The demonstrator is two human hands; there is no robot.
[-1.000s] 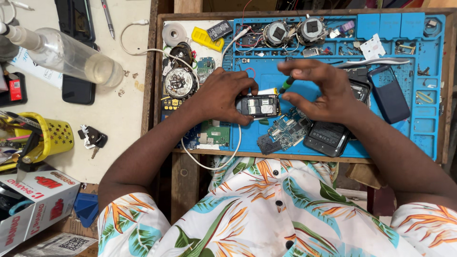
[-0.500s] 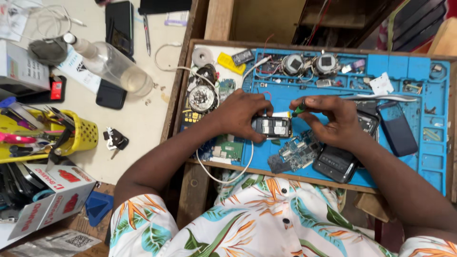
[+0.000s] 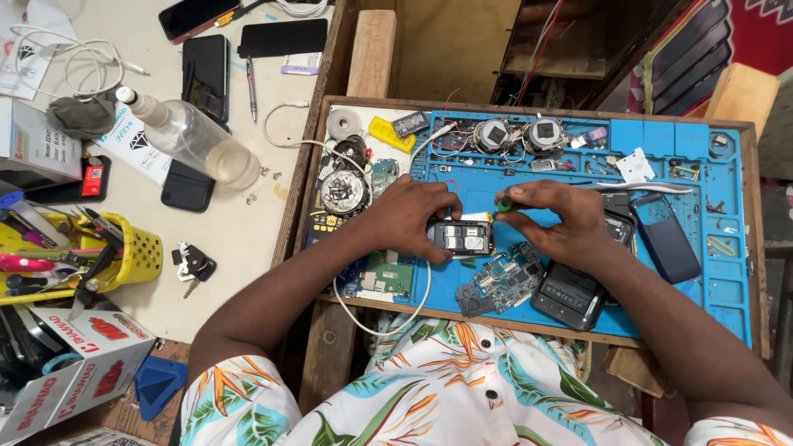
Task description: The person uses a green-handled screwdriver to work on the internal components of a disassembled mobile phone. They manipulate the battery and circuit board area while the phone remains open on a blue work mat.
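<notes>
A small opened phone (image 3: 461, 237) lies on the blue repair mat (image 3: 735, 289). My left hand (image 3: 405, 219) grips its left end and holds it flat. My right hand (image 3: 553, 219) pinches a green-handled screwdriver (image 3: 502, 204) over the phone's right end. A loose circuit board (image 3: 504, 285) lies just below the phone, and a black phone body (image 3: 570, 296) sits under my right wrist.
A dark phone back (image 3: 665, 239) lies right of my right hand. Round parts (image 3: 494, 134) and small bits crowd the mat's far edge. On the left table stand a clear bottle (image 3: 194, 136), black phones (image 3: 205, 78), a yellow tool basket (image 3: 132, 252) and keys (image 3: 194, 264).
The view has shifted, so the mat and hands now sit further right and lower in frame. Both hands stay on the phone and screwdriver.
</notes>
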